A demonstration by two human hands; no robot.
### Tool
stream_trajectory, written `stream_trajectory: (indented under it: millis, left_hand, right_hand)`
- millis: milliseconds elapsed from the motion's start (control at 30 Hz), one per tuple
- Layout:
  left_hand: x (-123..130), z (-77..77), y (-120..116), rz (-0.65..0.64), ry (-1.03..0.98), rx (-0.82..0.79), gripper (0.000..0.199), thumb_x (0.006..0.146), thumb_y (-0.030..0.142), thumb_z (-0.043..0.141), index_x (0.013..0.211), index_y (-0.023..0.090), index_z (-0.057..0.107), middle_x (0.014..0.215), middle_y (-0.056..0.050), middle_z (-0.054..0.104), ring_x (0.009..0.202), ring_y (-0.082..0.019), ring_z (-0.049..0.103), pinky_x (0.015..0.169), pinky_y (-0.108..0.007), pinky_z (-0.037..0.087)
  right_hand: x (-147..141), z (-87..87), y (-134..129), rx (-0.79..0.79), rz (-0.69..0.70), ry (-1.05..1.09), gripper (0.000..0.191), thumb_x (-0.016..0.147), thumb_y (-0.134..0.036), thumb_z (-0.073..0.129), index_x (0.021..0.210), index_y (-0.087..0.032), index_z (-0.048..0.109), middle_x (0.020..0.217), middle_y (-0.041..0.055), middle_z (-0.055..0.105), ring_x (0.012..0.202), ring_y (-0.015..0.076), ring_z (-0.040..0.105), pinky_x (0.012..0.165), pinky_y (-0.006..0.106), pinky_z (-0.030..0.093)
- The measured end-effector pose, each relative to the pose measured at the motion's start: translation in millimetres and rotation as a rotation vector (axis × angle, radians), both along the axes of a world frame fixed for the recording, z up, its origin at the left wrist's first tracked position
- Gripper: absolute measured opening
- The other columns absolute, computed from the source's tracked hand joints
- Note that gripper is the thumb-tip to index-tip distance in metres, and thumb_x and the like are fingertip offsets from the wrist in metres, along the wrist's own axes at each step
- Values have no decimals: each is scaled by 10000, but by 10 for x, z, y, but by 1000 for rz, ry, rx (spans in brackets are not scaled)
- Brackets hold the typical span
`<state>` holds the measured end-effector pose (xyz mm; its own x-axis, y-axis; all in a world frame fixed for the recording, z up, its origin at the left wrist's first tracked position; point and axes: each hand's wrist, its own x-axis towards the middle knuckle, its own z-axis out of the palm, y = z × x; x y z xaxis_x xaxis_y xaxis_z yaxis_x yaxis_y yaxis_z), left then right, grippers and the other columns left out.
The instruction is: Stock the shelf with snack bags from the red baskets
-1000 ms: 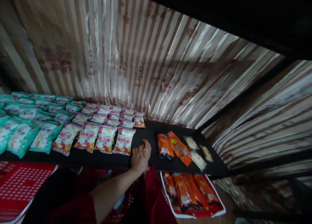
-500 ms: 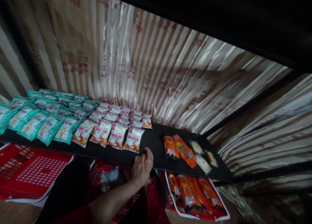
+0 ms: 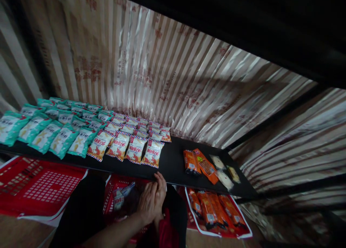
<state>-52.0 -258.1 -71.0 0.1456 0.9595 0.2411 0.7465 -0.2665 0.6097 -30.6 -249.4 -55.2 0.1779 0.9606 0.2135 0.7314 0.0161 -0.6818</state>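
My left hand [image 3: 146,202] lies over my right hand [image 3: 160,193], the two pressed together in front of the black shelf's [image 3: 173,161] front edge. Whether their fingers close on anything is hidden where they overlap. Just beyond them, rows of white and orange snack bags [image 3: 152,152] with striped edges stand on the shelf. Teal snack bags [image 3: 64,140] fill its left part. Below my hands is a red basket [image 3: 108,201] with a few packets [image 3: 123,195] in it.
On the shelf's right part lie orange packets [image 3: 191,162] and pale packets [image 3: 224,179]. A red basket [image 3: 245,224] of orange packets stands below right, another red basket [image 3: 51,183] below left. Striped sheeting [image 3: 151,61] hangs behind; a dark beam [image 3: 243,32] crosses above.
My hands have drawn back together from the shelf's edge, down and slightly left. The view has shifted a little; the packets on the shelf keep their places.
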Motion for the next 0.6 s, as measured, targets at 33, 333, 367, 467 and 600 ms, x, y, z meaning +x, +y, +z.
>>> stream_trajectory:
  millis: [33, 333, 367, 467, 600]
  left_hand:
    - [-95, -31, -62, 29, -19, 16, 588, 844, 141, 193, 1378, 280, 397, 1235, -115, 572, 1219, -316, 486, 974, -559, 439]
    - [-833, -411, -539, -79, 22, -9, 469, 879, 181, 219, 1141, 141, 606, 1069, -156, 663, 932, -240, 629, 864, -397, 504]
    - [-811, -425, -560, -79, 53, -44, 459, 872, 165, 235, 1134, 146, 611, 1069, -151, 664, 927, -235, 629, 865, -390, 500]
    - [-671, -433, -600, -59, 164, -209, 454, 832, 98, 287, 1137, 181, 613, 1125, -115, 648, 1008, -229, 609, 910, -380, 474]
    - [-627, -491, -655, -24, 206, -380, 482, 842, 54, 260, 1190, 145, 581, 1193, -129, 614, 1173, -225, 527, 1005, -371, 396]
  right_hand:
    - [-13, -62, -40, 11, 7, 9, 242, 889, -362, 566, 1110, -269, 603, 1207, 57, 580, 1064, 217, 575, 849, 372, 519]
    - [-142, -899, -282, 110, 91, 142, 384, 824, -342, 368, 997, -232, 692, 1113, 124, 654, 1099, 295, 597, 954, 459, 457]
    - [-142, -959, -312, 86, 104, 127, 370, 808, -325, 381, 1008, -276, 688, 1124, 97, 655, 1115, 295, 592, 966, 454, 448]
    - [-150, -1059, -422, -27, 127, 49, 376, 773, -286, 400, 1020, -402, 658, 1146, 12, 650, 1146, 282, 581, 986, 419, 432]
    - [-226, -1139, -598, -234, 97, -65, 405, 751, -186, 392, 1027, -341, 646, 1180, 27, 637, 1170, 264, 559, 985, 357, 418]
